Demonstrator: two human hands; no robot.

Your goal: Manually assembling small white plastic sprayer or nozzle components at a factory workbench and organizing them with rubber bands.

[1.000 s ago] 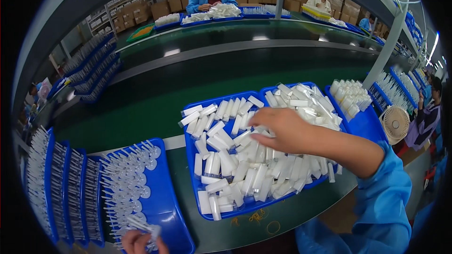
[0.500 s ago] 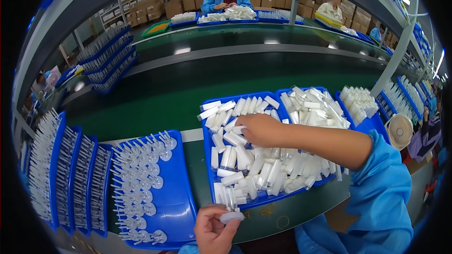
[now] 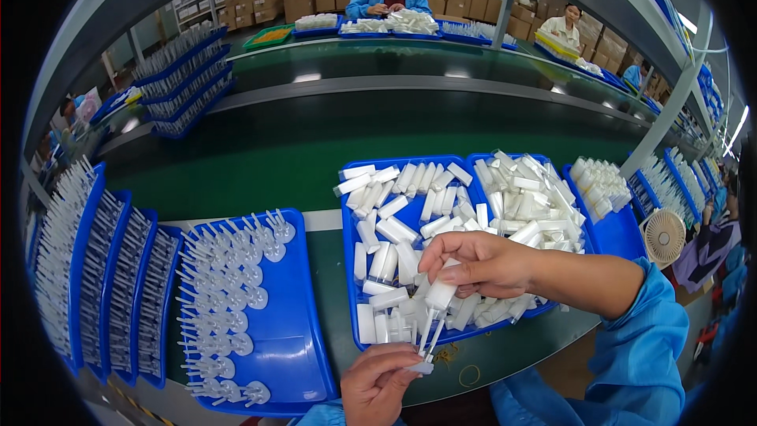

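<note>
While the left hand [image 3: 374, 388] pinches the two-pronged piece [image 3: 423, 366] by its base, the right hand [image 3: 482, 263] has its fingers closed on a white block [image 3: 441, 293] at the prong tips. Both pieces are above the near edge of the filled tray [image 3: 453, 337]; leftward lies another blue tray [image 3: 293, 363], carrying clear stemmed parts [image 3: 236, 321].

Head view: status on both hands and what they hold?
Left hand pinching stemmed piece by its base. Right hand holding white block at stems' upper ends; contact unclear. Nothing visibly in the way between them.
</note>
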